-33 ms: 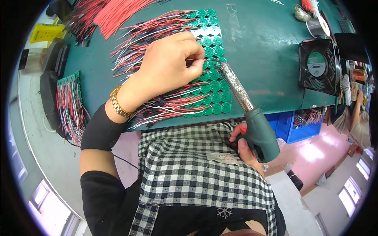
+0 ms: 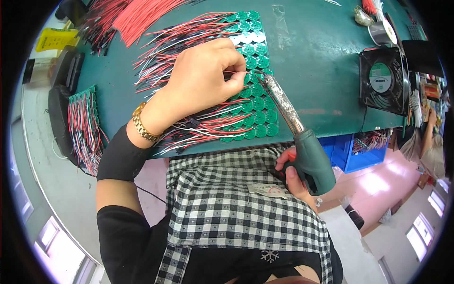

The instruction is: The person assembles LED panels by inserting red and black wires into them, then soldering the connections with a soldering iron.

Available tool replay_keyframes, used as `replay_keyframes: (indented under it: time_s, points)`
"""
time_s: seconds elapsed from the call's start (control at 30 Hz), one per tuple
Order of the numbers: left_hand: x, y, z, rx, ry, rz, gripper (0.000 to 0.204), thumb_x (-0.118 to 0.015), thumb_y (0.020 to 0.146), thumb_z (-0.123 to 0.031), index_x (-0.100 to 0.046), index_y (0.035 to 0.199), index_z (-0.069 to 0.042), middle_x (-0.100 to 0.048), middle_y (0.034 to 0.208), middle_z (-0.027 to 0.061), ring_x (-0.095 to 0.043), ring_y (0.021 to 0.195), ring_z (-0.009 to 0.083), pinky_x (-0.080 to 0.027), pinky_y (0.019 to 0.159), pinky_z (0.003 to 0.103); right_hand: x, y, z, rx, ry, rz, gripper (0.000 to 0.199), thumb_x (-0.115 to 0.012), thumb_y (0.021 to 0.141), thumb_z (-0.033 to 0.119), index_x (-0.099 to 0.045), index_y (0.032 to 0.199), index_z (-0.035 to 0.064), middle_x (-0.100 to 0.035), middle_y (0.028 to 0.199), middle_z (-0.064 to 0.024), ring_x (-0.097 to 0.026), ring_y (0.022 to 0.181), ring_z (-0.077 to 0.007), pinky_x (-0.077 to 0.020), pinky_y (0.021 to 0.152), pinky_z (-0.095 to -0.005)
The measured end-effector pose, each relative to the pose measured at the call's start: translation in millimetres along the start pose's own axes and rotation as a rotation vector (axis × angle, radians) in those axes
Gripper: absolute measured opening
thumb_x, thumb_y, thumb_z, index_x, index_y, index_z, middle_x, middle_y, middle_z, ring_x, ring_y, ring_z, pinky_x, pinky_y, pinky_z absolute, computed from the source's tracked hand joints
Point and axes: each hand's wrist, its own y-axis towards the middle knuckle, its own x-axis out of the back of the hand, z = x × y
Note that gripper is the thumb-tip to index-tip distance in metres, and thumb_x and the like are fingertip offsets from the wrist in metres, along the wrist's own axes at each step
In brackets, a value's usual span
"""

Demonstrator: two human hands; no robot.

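Note:
A panel of round green circuit boards [image 2: 258,104] lies on the green bench, with red, white and black wires [image 2: 208,124] fanning left from it. Over the panel's middle, my left hand [image 2: 208,71] pinches a thin red wire [image 2: 247,72], its end at one of the boards. The thumb and forefinger are closed; the other fingers are partly hidden. My right hand [image 2: 294,176] grips the handle of a dark green soldering gun [image 2: 316,163] beyond the bench's front edge. Its scorched metal barrel [image 2: 283,102] points up and left, with the tip at the board beside the red wire.
Bundles of red wires [image 2: 142,19] lie at the back left. Another wired board panel [image 2: 85,128] hangs by the left edge. A black fan [image 2: 382,80] and a solder spool [image 2: 382,33] stand at right. A blue bin [image 2: 362,154] sits below. Another person's arm [image 2: 428,132] shows far right.

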Motion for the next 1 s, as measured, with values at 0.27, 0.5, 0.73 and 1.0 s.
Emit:
replay_keyframes:
  time_s: [0.27,0.5,0.73,1.0]
  points:
    - [-1,2,-1,-0.019,0.009,-0.005,0.006,-0.067,0.069,-0.004,-0.061,0.072,-0.004,-0.054,0.069,0.0038,-0.057,0.059,0.0151,-0.046,0.053,0.027,-4,5,5,0.051,-0.059,-0.002,0.02,-0.061,0.08,0.01,-0.062,0.096,-0.002,-0.062,0.081,-0.0079,-0.06,0.067,-0.0138,-0.0506,0.062,-0.0264]
    - [-3,1,-1,-0.024,0.053,-0.006,0.005,-0.067,0.069,-0.007,-0.062,0.071,-0.006,-0.055,0.069,0.004,-0.057,0.061,0.0191,-0.046,0.054,0.029,-3,-2,8,-0.062,-0.01,-0.003,0.029,-0.063,0.082,0.021,-0.059,0.1,-0.001,-0.06,0.082,-0.0073,-0.059,0.069,-0.0135,-0.0487,0.063,-0.0274]
    - [-5,2,-1,-0.036,0.06,-0.026,0.005,-0.067,0.069,-0.009,-0.063,0.07,-0.007,-0.056,0.069,0.0035,-0.058,0.062,0.0202,-0.046,0.054,0.031,-1,-9,-8,-0.017,0.128,-0.108,0.045,-0.065,0.083,0.03,-0.049,0.114,0.0011,-0.058,0.084,-0.0096,-0.056,0.071,-0.0162,-0.0461,0.064,-0.0297]
    - [-1,3,4,-0.003,0.079,-0.01,0.006,-0.068,0.069,-0.011,-0.063,0.07,-0.008,-0.058,0.071,0.0042,-0.059,0.063,0.0212,-0.047,0.055,0.031,-2,-5,-8,0.044,0.13,-0.106,0.048,-0.065,0.084,0.03,-0.047,0.118,0.002,-0.057,0.082,-0.0097,-0.055,0.069,-0.0163,-0.046,0.063,-0.0297]
